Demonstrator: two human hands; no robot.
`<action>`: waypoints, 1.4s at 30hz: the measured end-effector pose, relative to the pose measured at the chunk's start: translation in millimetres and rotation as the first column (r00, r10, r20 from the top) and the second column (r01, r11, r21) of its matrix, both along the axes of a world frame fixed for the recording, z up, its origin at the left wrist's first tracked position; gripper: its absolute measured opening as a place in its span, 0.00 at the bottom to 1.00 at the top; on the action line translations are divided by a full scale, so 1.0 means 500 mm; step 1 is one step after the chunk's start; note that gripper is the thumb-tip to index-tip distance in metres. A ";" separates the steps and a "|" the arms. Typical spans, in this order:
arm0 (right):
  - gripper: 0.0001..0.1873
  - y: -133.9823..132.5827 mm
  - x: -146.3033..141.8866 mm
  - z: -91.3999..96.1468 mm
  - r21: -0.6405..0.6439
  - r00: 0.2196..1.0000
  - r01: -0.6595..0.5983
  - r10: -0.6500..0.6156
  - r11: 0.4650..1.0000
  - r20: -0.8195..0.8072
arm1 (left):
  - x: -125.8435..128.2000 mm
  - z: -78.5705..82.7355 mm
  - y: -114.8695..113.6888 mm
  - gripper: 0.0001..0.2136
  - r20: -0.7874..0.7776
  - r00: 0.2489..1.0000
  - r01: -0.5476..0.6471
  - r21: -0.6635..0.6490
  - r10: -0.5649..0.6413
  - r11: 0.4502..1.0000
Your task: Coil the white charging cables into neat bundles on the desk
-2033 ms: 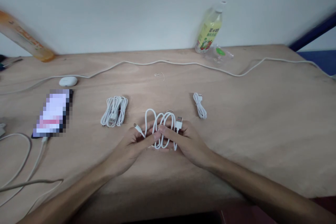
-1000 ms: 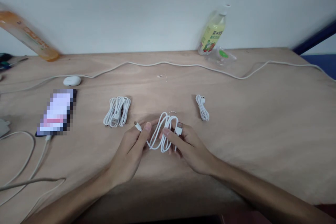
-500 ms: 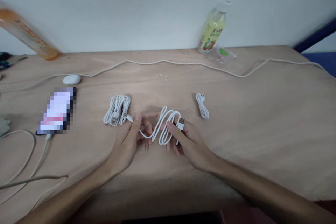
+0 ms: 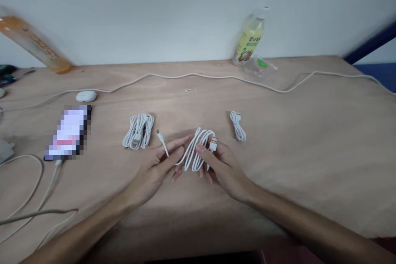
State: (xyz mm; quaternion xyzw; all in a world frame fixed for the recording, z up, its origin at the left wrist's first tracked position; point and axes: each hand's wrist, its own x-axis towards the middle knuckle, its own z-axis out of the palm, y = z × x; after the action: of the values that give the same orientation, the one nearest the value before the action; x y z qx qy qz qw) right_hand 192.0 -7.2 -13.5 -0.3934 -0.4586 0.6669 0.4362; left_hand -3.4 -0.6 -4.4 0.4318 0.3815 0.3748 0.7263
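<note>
Between my hands is a white USB cable [image 4: 195, 152], gathered in loose loops. My right hand [image 4: 223, 165] pinches the loops, thumb on top, with the USB-A plug sticking up beside the index finger. My left hand [image 4: 161, 169] is closed on the cable's other end, the thumb pressing near the loops, and the small plug pokes out above it toward the upper left. Some fingers of both hands are hidden behind the loops. Beyond my left hand lie bundled white cables [image 4: 138, 131]. One more tied white cable [image 4: 238, 126] rests beyond my right hand.
A phone [image 4: 68, 132] with a charging cord lies at the left, near a white earbud case [image 4: 86, 96]. A long white cord [image 4: 192, 75] crosses the table's back. An orange bottle [image 4: 37, 45], a yellow-labelled bottle [image 4: 250, 39] and clear plastic wrapping [image 4: 261, 68] are by the wall.
My left hand has shifted its grip along the cable toward the loops, closer to my right hand. The small plug now points more upward. My right hand keeps its hold.
</note>
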 end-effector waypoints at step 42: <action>0.13 -0.021 -0.009 0.026 -0.026 0.993 -0.108 0.106 0.994 -0.051 | -0.012 0.037 -0.006 0.36 -0.032 0.871 0.476 -0.197 -0.491 0.857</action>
State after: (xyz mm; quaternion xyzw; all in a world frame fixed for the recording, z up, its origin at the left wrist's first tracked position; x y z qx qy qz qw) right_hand 187.4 -17.7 -0.7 -0.3577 -0.4583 0.7055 0.4053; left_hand -9.3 -3.5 14.1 0.4602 0.3228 0.1261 0.8174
